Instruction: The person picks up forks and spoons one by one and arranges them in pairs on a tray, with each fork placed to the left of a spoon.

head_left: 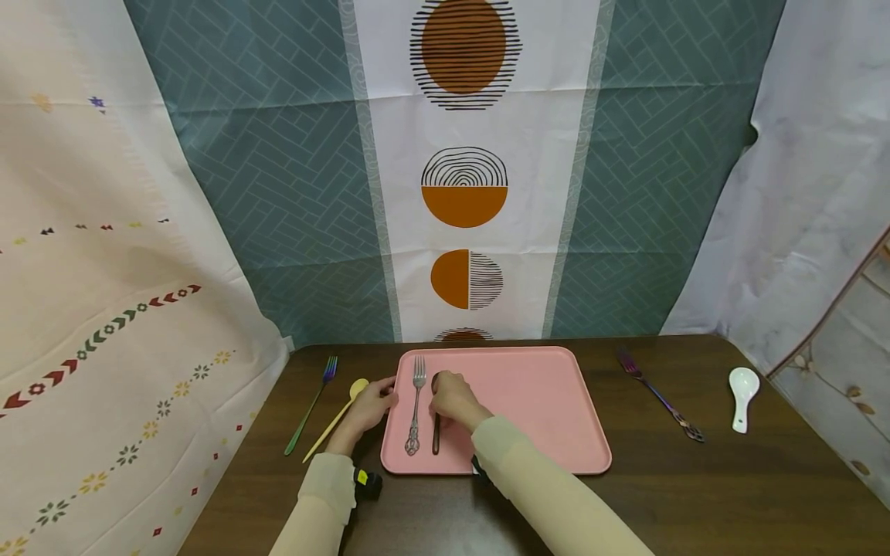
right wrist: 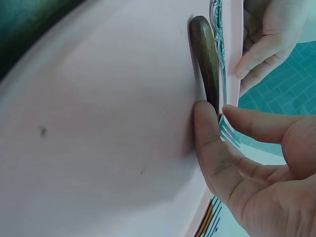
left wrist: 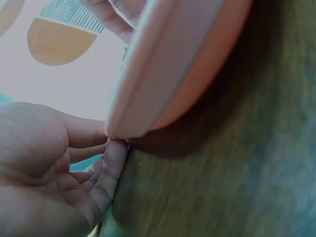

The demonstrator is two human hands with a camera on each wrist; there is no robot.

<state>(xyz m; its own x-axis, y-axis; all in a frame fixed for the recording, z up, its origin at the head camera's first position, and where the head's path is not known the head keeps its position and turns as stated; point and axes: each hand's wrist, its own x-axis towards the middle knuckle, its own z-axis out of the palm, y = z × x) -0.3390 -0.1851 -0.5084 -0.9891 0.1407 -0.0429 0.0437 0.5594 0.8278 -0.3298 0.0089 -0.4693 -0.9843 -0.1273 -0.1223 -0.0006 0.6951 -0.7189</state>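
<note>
A pink tray [head_left: 528,409] lies on the dark wooden table. My left hand [head_left: 371,405] pinches the tray's left rim between thumb and finger, as the left wrist view shows at the tray edge [left wrist: 153,74]. On the tray's left part lies a silver fork [head_left: 416,409] with an ornate handle, tines away from me. Just right of it, my right hand [head_left: 455,398] pinches a dark brown wooden-handled utensil [right wrist: 206,59]. Its handle points toward me, roughly parallel to the fork. The fingers mostly cover its far end, so I cannot tell its kind.
Left of the tray lie a yellow spoon [head_left: 334,425], partly behind my left hand, and a rainbow-coloured fork [head_left: 313,405]. To the right are a purple-blue fork [head_left: 660,396] and a white spoon [head_left: 742,398]. Patterned curtains [head_left: 480,193] hang behind the table.
</note>
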